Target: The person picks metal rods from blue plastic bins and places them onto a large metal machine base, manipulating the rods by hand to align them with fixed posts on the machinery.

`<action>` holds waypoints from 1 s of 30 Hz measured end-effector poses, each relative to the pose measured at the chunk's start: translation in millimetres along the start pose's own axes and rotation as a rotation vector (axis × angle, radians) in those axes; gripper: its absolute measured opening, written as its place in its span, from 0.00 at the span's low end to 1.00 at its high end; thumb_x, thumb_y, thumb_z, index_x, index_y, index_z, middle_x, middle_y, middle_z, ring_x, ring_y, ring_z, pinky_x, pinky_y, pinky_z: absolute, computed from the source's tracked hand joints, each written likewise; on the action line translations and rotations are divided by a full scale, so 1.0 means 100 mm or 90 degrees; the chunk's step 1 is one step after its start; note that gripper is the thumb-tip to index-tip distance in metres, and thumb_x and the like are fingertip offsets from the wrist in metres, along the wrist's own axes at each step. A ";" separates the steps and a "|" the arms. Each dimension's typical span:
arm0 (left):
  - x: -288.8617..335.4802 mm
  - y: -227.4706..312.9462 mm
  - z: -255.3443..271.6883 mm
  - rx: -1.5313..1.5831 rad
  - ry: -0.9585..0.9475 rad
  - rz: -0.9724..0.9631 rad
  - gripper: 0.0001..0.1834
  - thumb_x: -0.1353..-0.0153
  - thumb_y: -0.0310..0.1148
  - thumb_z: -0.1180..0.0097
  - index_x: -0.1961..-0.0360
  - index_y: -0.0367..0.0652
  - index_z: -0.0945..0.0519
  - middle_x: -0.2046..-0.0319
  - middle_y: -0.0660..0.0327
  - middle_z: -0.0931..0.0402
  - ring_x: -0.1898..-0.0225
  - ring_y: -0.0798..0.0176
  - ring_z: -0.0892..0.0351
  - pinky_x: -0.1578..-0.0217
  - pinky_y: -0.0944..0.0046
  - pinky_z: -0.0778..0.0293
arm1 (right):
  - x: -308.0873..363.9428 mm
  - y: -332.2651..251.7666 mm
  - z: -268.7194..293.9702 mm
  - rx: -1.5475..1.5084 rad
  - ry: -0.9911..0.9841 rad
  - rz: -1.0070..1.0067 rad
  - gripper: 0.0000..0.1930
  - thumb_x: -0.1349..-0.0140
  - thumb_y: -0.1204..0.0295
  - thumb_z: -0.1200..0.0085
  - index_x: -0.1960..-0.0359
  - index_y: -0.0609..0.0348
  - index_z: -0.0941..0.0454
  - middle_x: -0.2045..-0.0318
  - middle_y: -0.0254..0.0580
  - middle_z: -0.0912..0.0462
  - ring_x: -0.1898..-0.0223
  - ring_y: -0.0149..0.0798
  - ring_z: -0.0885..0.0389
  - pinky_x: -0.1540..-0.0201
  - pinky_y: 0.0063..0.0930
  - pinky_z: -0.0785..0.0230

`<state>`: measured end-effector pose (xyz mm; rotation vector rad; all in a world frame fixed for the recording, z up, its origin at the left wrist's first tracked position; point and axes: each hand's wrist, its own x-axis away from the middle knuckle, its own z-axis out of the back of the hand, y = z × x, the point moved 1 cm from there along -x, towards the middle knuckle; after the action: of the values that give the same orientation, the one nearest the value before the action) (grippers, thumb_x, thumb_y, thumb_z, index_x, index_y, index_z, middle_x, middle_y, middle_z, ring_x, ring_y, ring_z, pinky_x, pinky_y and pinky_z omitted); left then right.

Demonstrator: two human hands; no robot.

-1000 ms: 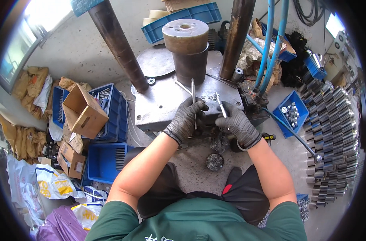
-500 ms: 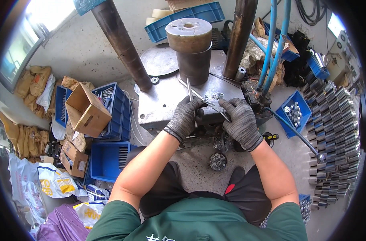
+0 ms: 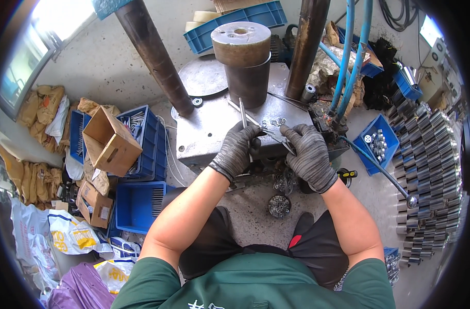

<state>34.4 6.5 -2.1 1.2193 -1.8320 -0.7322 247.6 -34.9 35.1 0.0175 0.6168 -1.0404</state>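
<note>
Both my hands wear grey knit gloves and work close together over the front edge of a steel plate (image 3: pixel 199 131). My left hand (image 3: pixel 234 148) is closed around a slim metal rod (image 3: pixel 242 113) that points up and away from me. My right hand (image 3: pixel 311 156) is closed on a thin metal tool (image 3: pixel 288 146) that looks like pliers; its tip reaches toward my left fingers. What the tip touches is too small to tell. Just beyond my fingers lie several small metal rings or clips (image 3: pixel 277 122) on the plate. Another rod (image 3: pixel 235 105) lies behind my left hand.
A thick steel cylinder (image 3: pixel 249 85) stands on the plate between two dark columns (image 3: pixel 155 59). Below, a round container of small metal parts (image 3: pixel 279 206) is on the floor. Blue crates (image 3: pixel 137 206) stand left; stacked shiny metal cylinders (image 3: pixel 431 180) and a blue bin (image 3: pixel 371 162) are right.
The view has shifted very slightly. My hands, the rod and the thin tool keep nearly the same positions.
</note>
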 end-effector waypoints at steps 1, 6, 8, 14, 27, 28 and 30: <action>0.00 0.00 0.00 0.000 0.000 0.000 0.11 0.33 0.30 0.39 0.53 0.40 0.25 0.66 0.62 0.21 0.74 0.73 0.24 0.80 0.75 0.29 | 0.00 0.00 0.00 0.000 0.000 0.000 0.31 0.58 0.76 0.35 0.45 0.53 0.16 0.57 0.53 0.17 0.54 0.56 0.20 0.49 0.49 0.26; -0.02 0.00 0.01 0.020 0.009 0.021 0.10 0.32 0.27 0.41 0.51 0.43 0.25 0.67 0.64 0.23 0.75 0.74 0.26 0.82 0.75 0.30 | -0.01 0.01 -0.01 0.006 -0.015 0.001 0.31 0.57 0.76 0.36 0.43 0.53 0.17 0.56 0.54 0.17 0.54 0.57 0.20 0.48 0.49 0.26; -0.03 -0.02 0.02 0.011 0.005 0.016 0.10 0.31 0.27 0.41 0.51 0.43 0.25 0.67 0.64 0.23 0.75 0.74 0.26 0.81 0.75 0.30 | -0.01 0.01 -0.02 0.007 -0.017 -0.001 0.31 0.56 0.76 0.36 0.43 0.53 0.17 0.56 0.53 0.17 0.53 0.57 0.20 0.48 0.50 0.26; -0.02 -0.05 0.06 -0.062 -0.015 -0.030 0.09 0.31 0.30 0.40 0.54 0.41 0.23 0.69 0.64 0.22 0.75 0.74 0.25 0.81 0.74 0.29 | -0.02 0.04 -0.02 0.016 -0.037 -0.011 0.29 0.54 0.77 0.38 0.44 0.53 0.16 0.56 0.54 0.16 0.53 0.57 0.20 0.48 0.49 0.25; 0.03 -0.04 0.14 -0.570 -0.058 -0.297 0.11 0.28 0.32 0.44 0.50 0.40 0.16 0.64 0.63 0.20 0.62 0.71 0.24 0.59 0.69 0.25 | -0.03 0.28 0.21 -0.234 -0.056 -0.255 0.23 0.41 0.74 0.43 0.42 0.63 0.19 0.53 0.60 0.14 0.51 0.53 0.13 0.46 0.38 0.23; 0.05 -0.02 0.10 -0.570 -0.060 -0.297 0.11 0.28 0.32 0.44 0.50 0.40 0.16 0.64 0.63 0.20 0.62 0.71 0.24 0.59 0.69 0.25 | -0.01 0.31 0.23 -0.262 -0.075 -0.261 0.23 0.42 0.74 0.43 0.42 0.63 0.18 0.53 0.59 0.13 0.52 0.52 0.13 0.46 0.37 0.22; 0.12 0.03 0.03 -0.528 -0.068 -0.200 0.12 0.28 0.32 0.42 0.48 0.39 0.17 0.61 0.61 0.19 0.61 0.67 0.23 0.56 0.65 0.24 | 0.00 0.35 0.31 -0.289 -0.095 -0.268 0.24 0.43 0.73 0.42 0.42 0.64 0.18 0.54 0.59 0.13 0.52 0.50 0.12 0.46 0.37 0.22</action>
<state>27.3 -2.9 2.4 0.9039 -1.1854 -1.5601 290.5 -25.8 51.0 -0.6041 0.7247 -1.2692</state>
